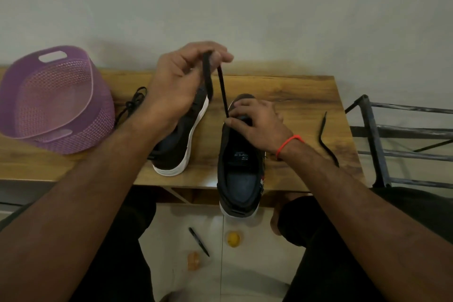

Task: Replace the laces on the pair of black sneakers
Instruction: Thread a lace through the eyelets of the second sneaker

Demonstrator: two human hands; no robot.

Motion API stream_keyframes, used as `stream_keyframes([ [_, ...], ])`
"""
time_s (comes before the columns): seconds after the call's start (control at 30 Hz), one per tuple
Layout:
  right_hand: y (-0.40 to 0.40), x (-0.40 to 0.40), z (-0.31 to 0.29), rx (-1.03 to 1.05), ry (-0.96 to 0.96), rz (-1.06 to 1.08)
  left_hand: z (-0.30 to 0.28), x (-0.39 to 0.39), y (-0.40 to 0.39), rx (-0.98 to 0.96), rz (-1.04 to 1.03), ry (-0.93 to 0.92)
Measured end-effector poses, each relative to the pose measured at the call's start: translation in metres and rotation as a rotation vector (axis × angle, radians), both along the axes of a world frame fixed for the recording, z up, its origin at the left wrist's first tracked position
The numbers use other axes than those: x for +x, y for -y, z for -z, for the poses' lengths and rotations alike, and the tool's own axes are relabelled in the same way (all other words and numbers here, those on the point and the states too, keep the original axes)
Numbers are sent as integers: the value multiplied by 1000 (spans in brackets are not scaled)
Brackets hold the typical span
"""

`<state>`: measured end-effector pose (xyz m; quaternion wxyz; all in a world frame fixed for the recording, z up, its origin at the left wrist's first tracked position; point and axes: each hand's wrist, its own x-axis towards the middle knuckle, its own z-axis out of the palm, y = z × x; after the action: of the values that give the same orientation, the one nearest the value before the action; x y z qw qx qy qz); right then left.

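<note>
Pressing on the right sneaker at the tabletop's near edge, the right hand pinches the lace at its eyelets. That lace runs taut toward 11 o'clock into the raised left hand, which grips it above the other sneaker; a spare lace lies at 3 o'clock.

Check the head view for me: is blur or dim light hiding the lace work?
Head view: dim, soft light; the left hand looks slightly motion-smeared, yet the black lace reads clearly down to the right hand; wide-angle bending at the edges; the shoe interior is dark.
</note>
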<state>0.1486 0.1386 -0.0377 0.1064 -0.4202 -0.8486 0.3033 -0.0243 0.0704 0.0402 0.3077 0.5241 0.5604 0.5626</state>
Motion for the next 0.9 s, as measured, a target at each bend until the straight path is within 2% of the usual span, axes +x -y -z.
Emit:
stream_keyframes([
  [0.07,1,-2,-4,40,-39,26,-3,-7,-1,-137,-49,60],
  [0.1,1,-3,-6,50,-100,41,-1,-13,-1,-301,-68,-1],
  [0.17,0,-6,-9,13,-291,61,10,-24,1,-661,-15,-321],
  [0.23,0,-8,-13,-23,-502,52,20,-17,8,-825,127,-603],
  [0.33,0,-12,-17,-84,-674,6,27,8,6,-662,172,-592],
  [0.43,-1,-10,-14,-116,-633,1,26,18,0,-476,-11,-650],
  [0.57,-6,2,-14,-251,-590,29,18,9,4,-322,-91,-623],
  [0.63,-7,4,-11,-335,-541,55,15,4,5,-280,-96,-515],
  [0.7,-4,0,-6,-342,-456,71,9,5,3,-173,-67,-270],
  [0.77,-2,-2,0,-200,-288,39,0,6,3,-17,-42,-71],
  [0.83,0,-2,3,-100,-142,-18,-12,7,5,94,-74,23],
  [0.9,1,-1,0,-83,-153,-22,-17,4,7,107,-117,82],
])
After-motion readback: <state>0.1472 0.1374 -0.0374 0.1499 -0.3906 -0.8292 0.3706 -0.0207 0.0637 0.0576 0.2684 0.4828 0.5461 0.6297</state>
